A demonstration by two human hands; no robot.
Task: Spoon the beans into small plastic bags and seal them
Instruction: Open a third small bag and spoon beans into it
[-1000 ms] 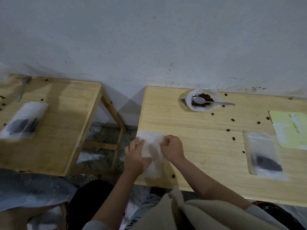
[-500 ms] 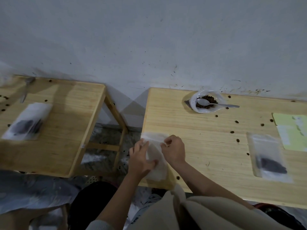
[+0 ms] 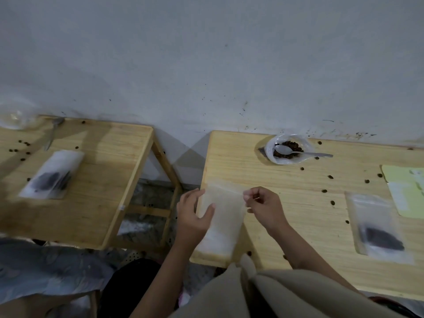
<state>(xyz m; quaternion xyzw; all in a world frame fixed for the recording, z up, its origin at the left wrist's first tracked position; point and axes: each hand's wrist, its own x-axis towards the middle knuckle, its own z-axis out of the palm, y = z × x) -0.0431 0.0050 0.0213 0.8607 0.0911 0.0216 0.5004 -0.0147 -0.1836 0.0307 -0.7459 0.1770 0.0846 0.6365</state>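
Note:
A small clear plastic bag [image 3: 223, 216] lies at the near left corner of the right wooden table [image 3: 298, 203], empty as far as I can see. My left hand [image 3: 193, 214] holds its left edge, thumb lying on top. My right hand [image 3: 263, 206] pinches the bag's upper right corner with curled fingers. At the back of the table a white plastic bag of brown beans [image 3: 286, 149] sits open, with a metal spoon [image 3: 298, 152] resting across it. A bag with dark beans [image 3: 378, 228] lies flat to the right.
Loose beans [image 3: 330, 177] are scattered over the right table. A yellow-green paper [image 3: 406, 189] lies at its far right. A second wooden table [image 3: 96, 180] on the left carries another bean bag [image 3: 52, 177] and a spoon [image 3: 54, 131]. A gap separates the tables.
My hands have drawn apart along the bag's top, the left to its left edge and the right to its upper right corner, so the bag shows spread out flat between them.

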